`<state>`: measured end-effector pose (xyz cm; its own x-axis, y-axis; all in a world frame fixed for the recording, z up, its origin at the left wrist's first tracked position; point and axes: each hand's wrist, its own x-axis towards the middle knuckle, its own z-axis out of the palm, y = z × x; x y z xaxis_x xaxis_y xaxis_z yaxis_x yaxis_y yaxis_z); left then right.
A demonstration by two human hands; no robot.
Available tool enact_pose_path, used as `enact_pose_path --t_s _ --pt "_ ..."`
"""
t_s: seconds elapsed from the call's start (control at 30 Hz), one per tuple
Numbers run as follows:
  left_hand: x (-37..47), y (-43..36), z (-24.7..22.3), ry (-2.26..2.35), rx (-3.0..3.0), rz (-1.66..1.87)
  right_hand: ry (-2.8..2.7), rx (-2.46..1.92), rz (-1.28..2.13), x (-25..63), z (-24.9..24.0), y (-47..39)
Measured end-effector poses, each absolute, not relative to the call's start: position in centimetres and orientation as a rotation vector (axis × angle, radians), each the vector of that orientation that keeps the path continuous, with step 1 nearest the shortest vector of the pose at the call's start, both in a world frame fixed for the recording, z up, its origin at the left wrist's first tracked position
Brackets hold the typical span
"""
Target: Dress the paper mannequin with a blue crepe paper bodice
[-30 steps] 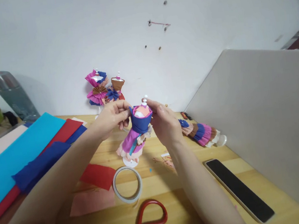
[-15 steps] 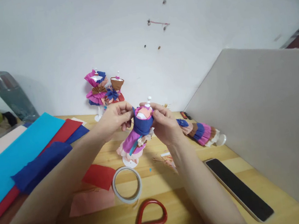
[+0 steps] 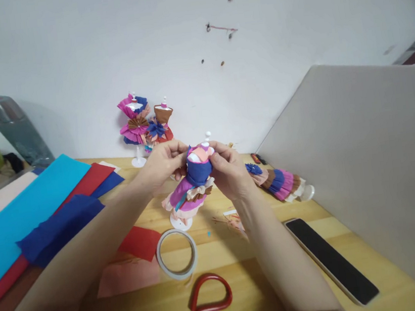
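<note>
Between my hands a miniature dress form (image 3: 195, 158) stands on a white round base, slightly tilted. It wears a paper dress (image 3: 184, 191) with a dark blue bodice, a purple skirt, a pale pink hem and a cream-and-brown bow at the waist. My left hand (image 3: 170, 161) pinches the blue paper (image 3: 187, 154) at the bodice's left upper edge. My right hand (image 3: 227, 165) is closed around the right side of the bodice, thumb at its upper edge; its other fingers are partly hidden behind the form.
Nearby on the wooden table lie a tape roll (image 3: 179, 274), scissors (image 3: 212, 308), red paper (image 3: 140, 242) and a phone (image 3: 332, 259). Coloured paper sheets (image 3: 38, 203) and a bottle (image 3: 16, 129) are left. Dressed forms (image 3: 137, 126) stand behind; another (image 3: 282, 185) lies right, beside a grey panel (image 3: 364, 155).
The dress form has turned slightly, showing more of the bow. My left hand has moved a little right, closer in to the bodice. The camera view has shifted slightly.
</note>
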<state>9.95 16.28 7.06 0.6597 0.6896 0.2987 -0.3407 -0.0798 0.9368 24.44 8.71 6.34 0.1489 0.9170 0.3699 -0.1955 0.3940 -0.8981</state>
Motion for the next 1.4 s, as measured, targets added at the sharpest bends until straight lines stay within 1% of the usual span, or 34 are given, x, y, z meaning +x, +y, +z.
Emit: enact_pose_path --t_s 0.47,0.8,1.0,1.13,1.3,1.4 --pt "10.0 16.5 6.9 0.317 1.183 0.692 -1.178 -0.802 0.942 24.0 6.3 8.6" --pt "10.2 16.0 7.0 0.365 1.171 0.816 -1.15 -0.809 0.915 24.5 5.9 8.7" --pt "9.9 16.4 7.0 0.346 1.259 0.866 -1.107 -0.79 0.82 24.4 6.1 8.9" --pt "9.3 16.8 7.4 0.324 1.326 0.874 -1.09 -0.823 0.666 24.8 5.7 9.2" --pt "8.5 17.1 8.0 0.274 1.512 0.83 -1.079 -0.86 0.548 24.8 5.6 9.3" --pt "8.5 16.6 8.4 0.32 1.578 0.785 -1.079 -0.875 0.49 24.4 5.9 9.1"
